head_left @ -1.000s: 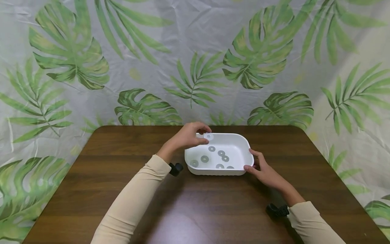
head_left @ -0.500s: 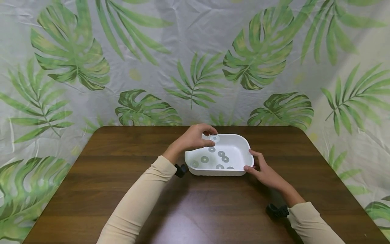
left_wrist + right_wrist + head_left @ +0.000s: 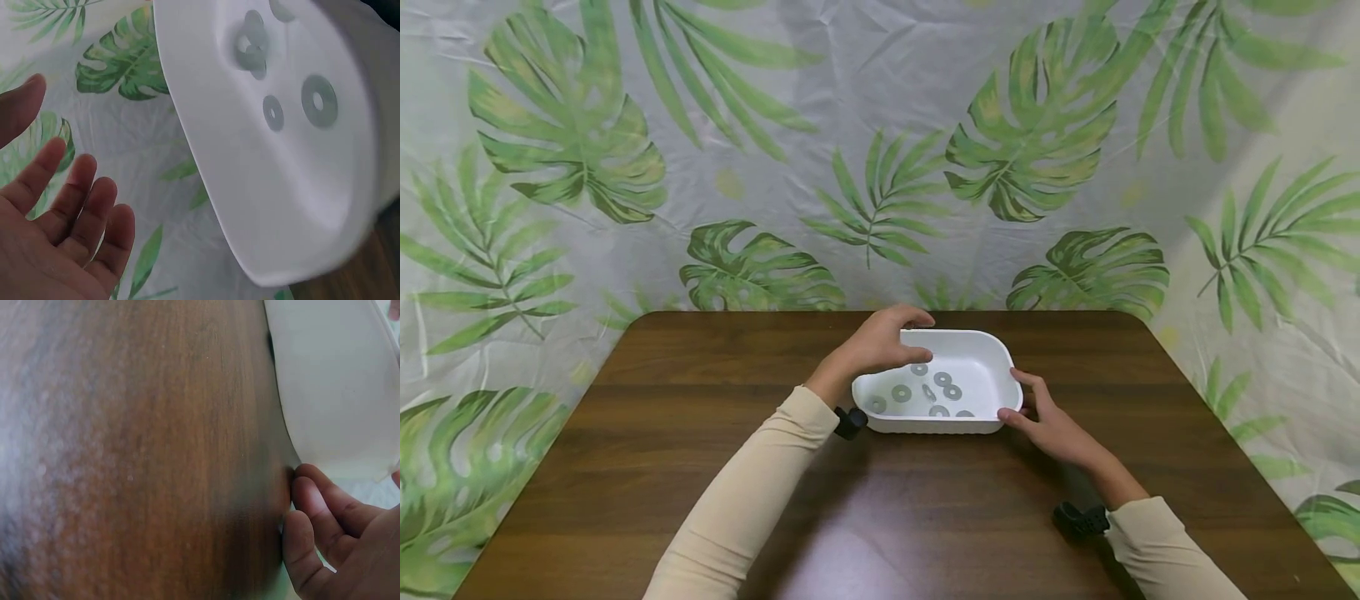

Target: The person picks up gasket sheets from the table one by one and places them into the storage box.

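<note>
A white oblong plastic bin (image 3: 936, 427) stands on the table with several grey flat washers (image 3: 901, 392) in it. One tilted washer (image 3: 928, 392) shows near its middle; whether it lies or falls I cannot tell. My left hand (image 3: 880, 343) hovers over the bin's far left part, thumb and fingers apart, holding nothing. The left wrist view shows that hand (image 3: 69, 237) with spread fingers beside the bin wall (image 3: 250, 187). My right hand (image 3: 1048, 423) grips the bin's right end, thumb at the near corner and index finger at the far one. Its other fingers (image 3: 306, 540) curl low by the bin.
The brown wooden table (image 3: 700, 375) extends around the bin on all sides. Behind its far edge hangs a pale cloth (image 3: 880, 100) printed with green leaves. A dark camera (image 3: 851, 423) sits on the left wrist, another camera (image 3: 1078, 521) on the right.
The left hand moved slightly right over the bin, then parted its thumb and fingers and let go of a washer, which dropped into the bin. The right hand stayed at the bin's end.
</note>
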Demonstrator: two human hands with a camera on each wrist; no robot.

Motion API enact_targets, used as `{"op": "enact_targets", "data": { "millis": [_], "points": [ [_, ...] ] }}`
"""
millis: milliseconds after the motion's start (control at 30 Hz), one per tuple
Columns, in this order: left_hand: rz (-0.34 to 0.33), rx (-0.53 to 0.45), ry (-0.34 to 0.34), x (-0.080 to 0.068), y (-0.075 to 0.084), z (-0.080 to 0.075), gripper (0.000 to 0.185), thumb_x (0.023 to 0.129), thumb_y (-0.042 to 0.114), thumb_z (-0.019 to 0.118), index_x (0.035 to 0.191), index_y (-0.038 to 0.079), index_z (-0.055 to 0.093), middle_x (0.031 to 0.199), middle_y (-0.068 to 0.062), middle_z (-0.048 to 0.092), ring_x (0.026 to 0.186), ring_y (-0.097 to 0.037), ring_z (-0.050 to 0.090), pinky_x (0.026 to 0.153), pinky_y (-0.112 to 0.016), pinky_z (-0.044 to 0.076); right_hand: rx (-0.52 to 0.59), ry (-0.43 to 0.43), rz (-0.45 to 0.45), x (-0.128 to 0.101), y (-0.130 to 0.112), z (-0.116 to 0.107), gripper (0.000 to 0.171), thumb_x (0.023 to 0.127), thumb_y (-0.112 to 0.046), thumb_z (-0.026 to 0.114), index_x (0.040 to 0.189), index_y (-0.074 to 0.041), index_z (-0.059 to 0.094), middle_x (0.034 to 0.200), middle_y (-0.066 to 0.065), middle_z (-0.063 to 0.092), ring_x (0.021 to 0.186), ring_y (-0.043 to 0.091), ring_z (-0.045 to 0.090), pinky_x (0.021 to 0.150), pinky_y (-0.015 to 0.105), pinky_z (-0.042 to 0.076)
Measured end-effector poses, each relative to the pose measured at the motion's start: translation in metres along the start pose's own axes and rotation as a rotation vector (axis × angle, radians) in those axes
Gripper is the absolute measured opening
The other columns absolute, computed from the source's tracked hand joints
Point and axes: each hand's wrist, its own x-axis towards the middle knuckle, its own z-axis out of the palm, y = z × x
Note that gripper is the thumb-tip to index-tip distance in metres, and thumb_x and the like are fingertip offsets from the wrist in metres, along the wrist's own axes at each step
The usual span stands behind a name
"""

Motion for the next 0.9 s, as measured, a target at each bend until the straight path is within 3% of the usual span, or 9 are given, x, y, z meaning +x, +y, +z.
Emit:
{"op": "enact_targets", "data": {
  "millis": [233,533,733,900],
  "points": [
    [-0.009,-0.024,0.082,-0.033,-0.015,-0.022,0.043,0.094,0.023,0.067,0.133,0.008,0.059,0.137,-0.011,0.058,0.131,-0.030,0.053,0.111,-0.044,0.043,0.022,-0.002,-0.003,0.000,-0.002,-0.001,0.078,0.099,-0.027,0.061,0.155,-0.011,0.009,0.128,0.029,0.054,0.111,0.031,0.059,0.081,0.024,0.049],
    [0.011,0.076,0.239,-0.110,-0.048,-0.041,0.029,0.092,0.017,0.068,0.119,0.008,0.065,0.122,-0.011,0.064,0.115,-0.029,0.060,0.092,-0.048,0.051,0.017,0.006,-0.012,0.001,-0.002,-0.002,0.078,0.099,-0.027,0.062,0.154,-0.009,0.009,0.127,0.030,0.054,0.110,0.033,0.059,0.080,0.022,0.049],
    [0.007,0.203,0.210,-0.154,-0.065,-0.043,0.023,0.090,0.012,0.071,0.112,0.010,0.067,0.115,-0.007,0.067,0.107,-0.029,0.062,0.088,-0.046,0.052,0.013,0.003,-0.020,0.002,0.000,-0.001,0.078,0.099,-0.027,0.062,0.154,-0.009,0.009,0.130,0.031,0.051,0.113,0.035,0.059,0.080,0.021,0.050],
    [-0.028,0.261,0.144,-0.176,-0.076,-0.040,0.019,0.089,0.011,0.072,0.109,0.011,0.068,0.112,-0.004,0.067,0.106,-0.028,0.063,0.089,-0.048,0.051,0.017,0.002,-0.018,0.001,0.003,0.000,0.078,0.098,-0.027,0.062,0.154,-0.009,0.010,0.126,0.030,0.052,0.110,0.032,0.059,0.079,0.021,0.050]
  ]
}}
